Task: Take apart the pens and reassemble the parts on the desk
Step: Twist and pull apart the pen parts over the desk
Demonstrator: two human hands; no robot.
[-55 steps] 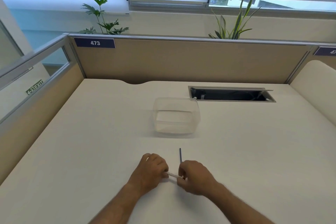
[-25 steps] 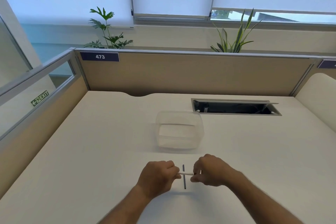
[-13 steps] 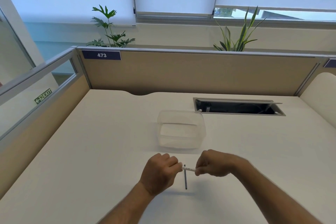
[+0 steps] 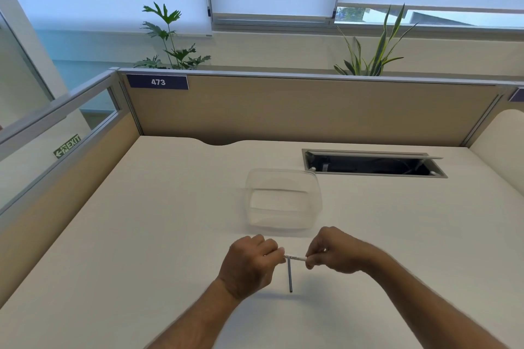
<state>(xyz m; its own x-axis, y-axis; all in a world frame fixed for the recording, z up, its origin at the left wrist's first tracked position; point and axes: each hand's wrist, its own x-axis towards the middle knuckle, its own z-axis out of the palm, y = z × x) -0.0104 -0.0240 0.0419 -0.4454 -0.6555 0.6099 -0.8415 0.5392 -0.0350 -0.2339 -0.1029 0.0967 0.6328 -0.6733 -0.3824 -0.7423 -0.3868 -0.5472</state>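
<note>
- Low in the frame's centre, the left hand (image 4: 249,266) and right hand (image 4: 334,255) each pinch one end of a white pen barrel (image 4: 295,257), held level above the bench (image 4: 141,235).
- Beneath it lies a dark thin pen part (image 4: 290,278), pointing toward the frame's bottom.
- Just above the hands sits a clear container (image 4: 283,198).

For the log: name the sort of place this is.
Probably an open-plan office cubicle: a desk fenced by partition panels, a numbered "473" plate, and a cable hatch.

Both ends of the white pen barrel (image 4: 295,257) hidden in fingers; its print unreadable.
</note>
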